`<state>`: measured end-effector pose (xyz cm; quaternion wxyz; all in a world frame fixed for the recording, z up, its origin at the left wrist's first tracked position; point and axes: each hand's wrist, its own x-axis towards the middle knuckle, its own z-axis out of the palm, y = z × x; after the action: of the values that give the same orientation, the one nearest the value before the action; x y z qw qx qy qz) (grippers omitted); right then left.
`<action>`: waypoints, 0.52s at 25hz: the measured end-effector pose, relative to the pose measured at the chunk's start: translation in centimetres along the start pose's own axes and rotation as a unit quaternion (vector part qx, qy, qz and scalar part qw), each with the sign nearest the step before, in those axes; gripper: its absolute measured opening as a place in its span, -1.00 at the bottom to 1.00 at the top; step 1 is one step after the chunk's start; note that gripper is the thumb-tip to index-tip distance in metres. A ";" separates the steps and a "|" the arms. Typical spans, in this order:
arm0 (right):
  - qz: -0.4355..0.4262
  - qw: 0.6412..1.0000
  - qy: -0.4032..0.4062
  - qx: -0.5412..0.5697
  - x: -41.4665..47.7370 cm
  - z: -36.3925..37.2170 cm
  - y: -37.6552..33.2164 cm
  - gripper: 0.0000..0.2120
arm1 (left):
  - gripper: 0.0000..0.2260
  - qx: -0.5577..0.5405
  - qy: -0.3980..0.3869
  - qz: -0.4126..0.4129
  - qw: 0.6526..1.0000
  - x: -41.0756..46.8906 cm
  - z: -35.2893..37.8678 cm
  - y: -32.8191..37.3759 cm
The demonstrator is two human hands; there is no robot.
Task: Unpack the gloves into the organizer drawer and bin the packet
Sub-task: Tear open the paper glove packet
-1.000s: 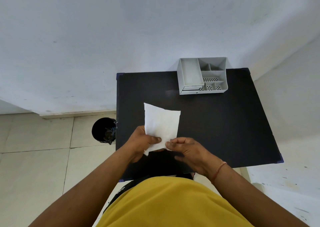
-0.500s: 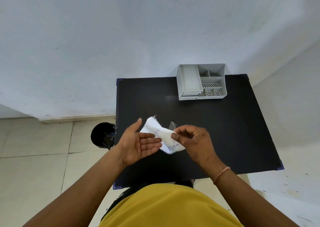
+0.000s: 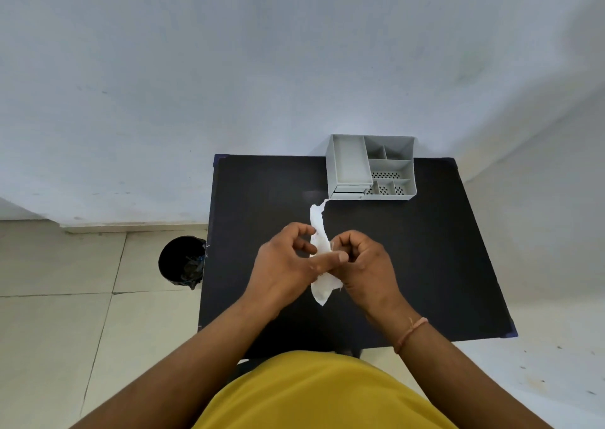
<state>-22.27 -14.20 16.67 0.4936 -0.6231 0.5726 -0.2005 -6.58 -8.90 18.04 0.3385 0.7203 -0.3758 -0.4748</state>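
A white packet (image 3: 319, 232) is held edge-on above the middle of the black table (image 3: 425, 265), squeezed into a narrow upright strip. My left hand (image 3: 288, 265) grips its left side, thumb across the front. My right hand (image 3: 363, 261) pinches its right side with curled fingers. The packet's middle is hidden between my hands; no gloves show. The grey organizer (image 3: 371, 168) stands at the table's far edge, with its small drawer (image 3: 348, 192) at the front left, pulled out only slightly.
A black bin (image 3: 181, 261) with some litter inside stands on the tiled floor just left of the table. A white wall runs behind the table. My yellow shirt fills the bottom of the view.
The packet lay flat and wide in both hands; it is now turned upright and squeezed narrow. My left hand, open half a second ago, has closed on it again.
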 end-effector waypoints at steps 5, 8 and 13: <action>0.044 0.994 -0.071 0.067 0.2 -3.3 0.1 -0.74 | -0.80 0.060 0.049 0.046 0.996 0.2 2.8 1.5; 0.076 0.982 -0.100 0.141 0.2 -5.5 0.6 -0.70 | -0.94 0.029 0.046 0.039 0.998 0.0 4.2 2.1; 0.136 0.966 -0.096 0.198 0.4 -8.1 1.5 -0.78 | -0.93 -0.069 0.087 -0.027 0.993 -0.8 6.2 3.3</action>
<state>-29.57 -17.47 18.75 0.6826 -0.4457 0.5503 -0.1803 -13.39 -10.63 19.20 0.4060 0.7435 -0.2913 -0.4445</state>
